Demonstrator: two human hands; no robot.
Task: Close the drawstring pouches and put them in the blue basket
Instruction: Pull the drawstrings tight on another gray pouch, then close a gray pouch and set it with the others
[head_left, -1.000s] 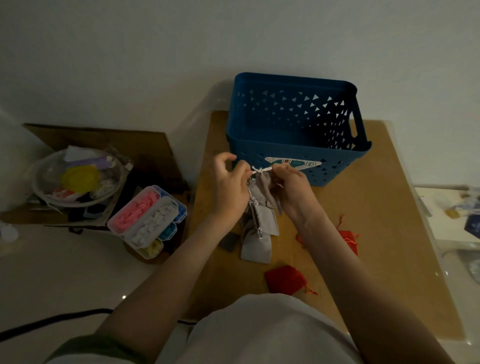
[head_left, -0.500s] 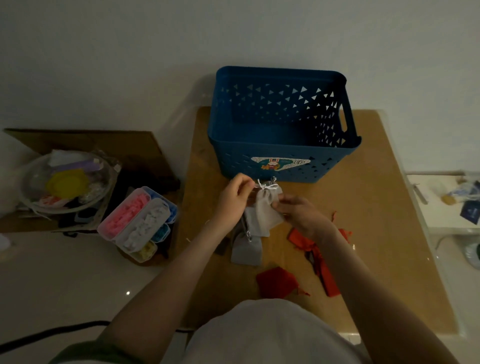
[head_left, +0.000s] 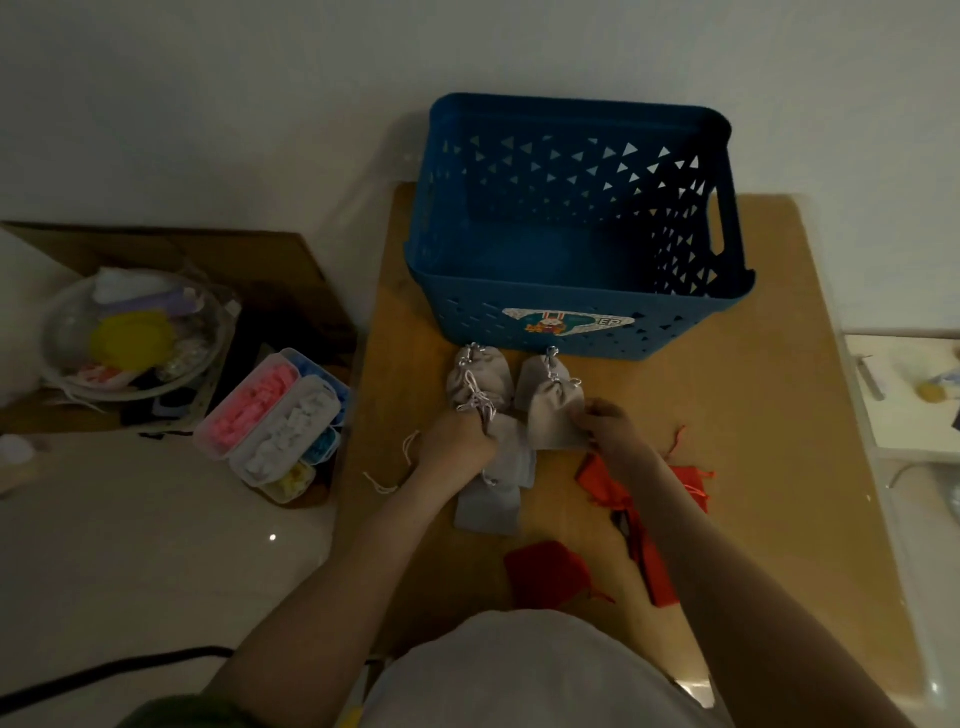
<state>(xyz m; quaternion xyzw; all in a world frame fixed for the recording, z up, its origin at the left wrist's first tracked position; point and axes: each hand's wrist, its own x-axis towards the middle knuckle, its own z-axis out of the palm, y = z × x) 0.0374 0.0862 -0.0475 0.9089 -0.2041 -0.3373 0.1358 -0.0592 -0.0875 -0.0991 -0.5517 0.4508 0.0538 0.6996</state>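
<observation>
Listing by size, downward.

Table (head_left: 779, 415): wooden, bears every item below.

Blue basket (head_left: 467, 322): plastic, perforated, at the far edge, with no pouch visible inside.

Left hand (head_left: 457, 447): set on the flat grey pouches (head_left: 488, 509). Its fingers curl down out of sight, so what they grasp cannot be told.

Right hand (head_left: 608, 428): fingertips pinch the lower corner of the cinched grey pouch (head_left: 550, 402).

Red pouches (head_left: 545, 571): several, lying open and limp at the near right.

Cinched grey pouch: lies on the table just before the basket. Beside it lies a second closed grey pouch (head_left: 475, 382).

Handling, judged: soft cloth, light and not fragile, and it sags if lifted by a corner. Best taken at the gathered neck or the cord.

Loose cord (head_left: 389, 480): on the table left of the left hand.

Change: half a second ago both hands held this pouch raised, drawing its cord. It is now down on the table.
</observation>
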